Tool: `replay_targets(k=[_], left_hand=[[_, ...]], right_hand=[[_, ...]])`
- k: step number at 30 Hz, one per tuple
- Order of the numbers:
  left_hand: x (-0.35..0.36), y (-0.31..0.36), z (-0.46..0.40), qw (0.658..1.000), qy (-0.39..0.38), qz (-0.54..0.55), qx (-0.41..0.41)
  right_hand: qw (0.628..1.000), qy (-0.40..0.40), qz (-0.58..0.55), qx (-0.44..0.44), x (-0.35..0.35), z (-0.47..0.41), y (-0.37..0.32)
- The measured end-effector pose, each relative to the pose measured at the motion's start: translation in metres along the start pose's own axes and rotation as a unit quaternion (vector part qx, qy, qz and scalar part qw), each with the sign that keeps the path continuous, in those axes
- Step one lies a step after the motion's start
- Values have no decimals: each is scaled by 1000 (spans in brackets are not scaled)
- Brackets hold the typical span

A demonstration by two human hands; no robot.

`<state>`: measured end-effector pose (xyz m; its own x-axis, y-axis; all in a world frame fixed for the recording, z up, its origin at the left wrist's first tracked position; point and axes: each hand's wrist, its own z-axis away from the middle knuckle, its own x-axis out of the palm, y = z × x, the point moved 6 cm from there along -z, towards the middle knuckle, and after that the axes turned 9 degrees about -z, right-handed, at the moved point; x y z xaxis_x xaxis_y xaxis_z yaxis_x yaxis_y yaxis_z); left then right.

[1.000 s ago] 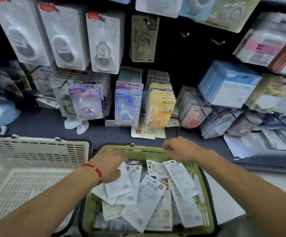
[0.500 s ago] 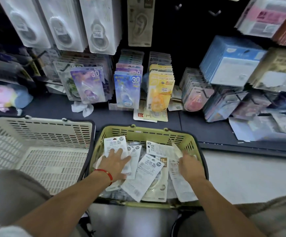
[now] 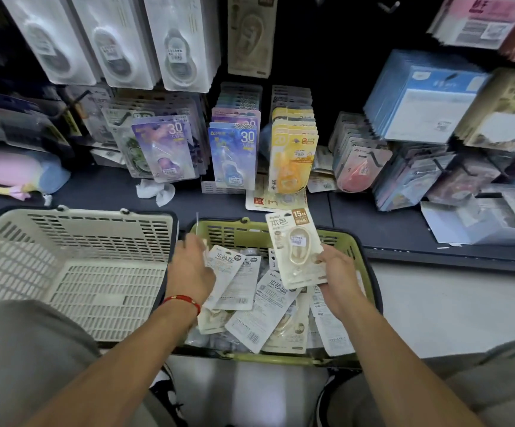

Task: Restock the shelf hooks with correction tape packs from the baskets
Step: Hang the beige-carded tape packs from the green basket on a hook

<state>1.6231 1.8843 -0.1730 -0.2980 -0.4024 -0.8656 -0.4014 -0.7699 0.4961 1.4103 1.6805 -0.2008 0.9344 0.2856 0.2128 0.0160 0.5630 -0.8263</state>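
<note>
A green basket (image 3: 370, 272) on the floor holds several cream correction tape packs (image 3: 260, 322) lying loose. My right hand (image 3: 337, 274) grips one cream pack (image 3: 296, 248) by its lower right edge and holds it face up, tilted above the basket's far side. My left hand (image 3: 193, 269) reaches into the basket's left part with its fingers on another pack (image 3: 223, 266); whether it grips that pack is hidden by the hand. Shelf hooks above carry rows of packs: purple (image 3: 165, 149), blue (image 3: 233, 155) and yellow (image 3: 291, 158).
A cream basket (image 3: 74, 241) stands to the left of the green one. Packs on hooks fill the shelf; larger white packs (image 3: 185, 38) hang higher up. A crumpled white tissue (image 3: 156, 191) and a flat pack (image 3: 276, 200) lie on the dark shelf base. My knees frame the bottom.
My right hand has lifted a cream pack out of the green basket and turned it face up. My left hand slid toward the basket's far left corner. The camera view dropped lower.
</note>
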Motion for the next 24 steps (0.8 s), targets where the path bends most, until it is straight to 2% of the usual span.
replay_targets(k=[2, 4, 6, 8, 11, 13, 15, 17, 19, 21, 23, 24], left_hand=[[-10, -14, 7, 989, 40, 120, -78], [-3, -17, 20, 954, 24, 269, -130], [15, -9, 35, 874, -35, 446, -191], [29, 1, 48, 785, -101, 569, -226], [41, 12, 56, 713, -185, 641, -216], [45, 19, 57, 697, -248, 647, -185], [47, 22, 57, 705, -278, 629, -174], [52, 13, 54, 732, -244, 602, -205], [51, 4, 51, 768, -194, 570, -217], [49, -2, 47, 812, -155, 525, -204], [48, -7, 43, 854, -136, 468, -179], [48, -9, 42, 873, -131, 440, -164]], right_hand=[[998, -32, -41, 25, 20, 5, 9], [995, -75, -52, 38, 42, 13, 17], [995, -101, -2, 15, 58, 22, 26], [993, -96, 69, -17, 67, 28, 34], [990, -93, 99, -23, 71, 33, 43], [986, -100, 128, -34, 70, 33, 45], [973, -139, 176, -54, 71, 34, 42], [955, -171, 228, -76, 70, 32, 38], [933, -123, 311, -132, 54, 23, 29], [879, -57, 441, -174, 30, 13, 24], [829, -59, 538, -142, 16, 9, 34], [823, -68, 551, -122, 12, 9, 41]])
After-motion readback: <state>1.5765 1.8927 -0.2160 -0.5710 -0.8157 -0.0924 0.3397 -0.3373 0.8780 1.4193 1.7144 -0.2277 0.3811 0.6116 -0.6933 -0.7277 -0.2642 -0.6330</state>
